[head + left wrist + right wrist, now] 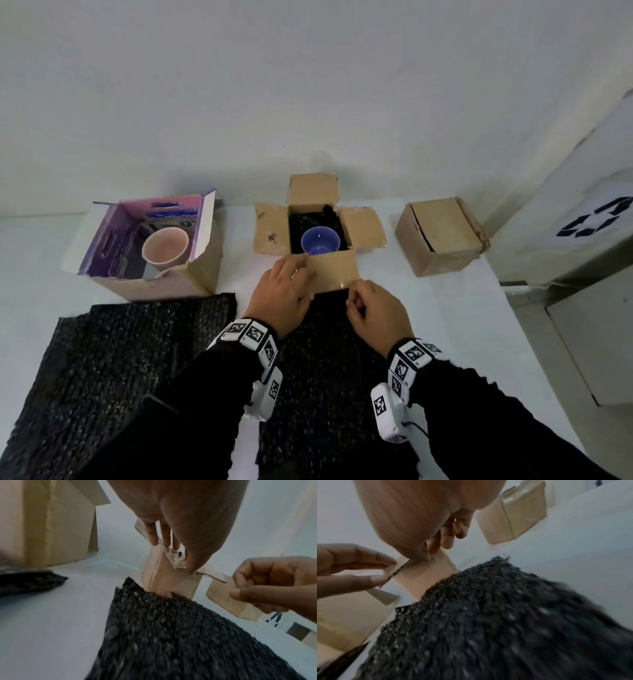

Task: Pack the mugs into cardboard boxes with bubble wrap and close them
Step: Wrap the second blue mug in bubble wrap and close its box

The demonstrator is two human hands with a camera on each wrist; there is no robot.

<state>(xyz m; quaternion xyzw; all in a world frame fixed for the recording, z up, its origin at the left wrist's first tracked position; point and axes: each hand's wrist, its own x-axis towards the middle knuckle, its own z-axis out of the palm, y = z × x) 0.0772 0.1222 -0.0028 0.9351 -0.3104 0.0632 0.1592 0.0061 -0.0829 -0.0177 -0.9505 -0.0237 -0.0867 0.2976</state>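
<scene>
Looking down from the head view, I find the middle cardboard box point(320, 233) with four flaps spread and the blue mug point(320, 241) upright inside on dark wrap. Its near flap point(334, 270) runs left to right, directly ahead of both hands. My left hand point(286, 294) lies on the flap's left edge with straight fingers; my right hand point(375, 310) has curled fingers at its right corner. Both hands are equally near, so folding it forward over the mug looks like a two-handed move. A purple-lined box point(150, 246) holding a pink mug point(166, 246) stands to the left, a closed box point(442, 234) to the right, and sheets of black bubble wrap point(120, 359) cover the white table point(479, 325) beneath my wrists (one sheet butts against the box front).

From the left wrist view, the straight fingers point(152, 534) touch the flap's upper side while the thumb tip meets its edge; the flap is not clamped.

From the right wrist view, the thumb and curled fingers point(447, 539) close on the flap's corner. I judge nothing obstructs the fold except the three open flaps, which come afterwards.
</scene>
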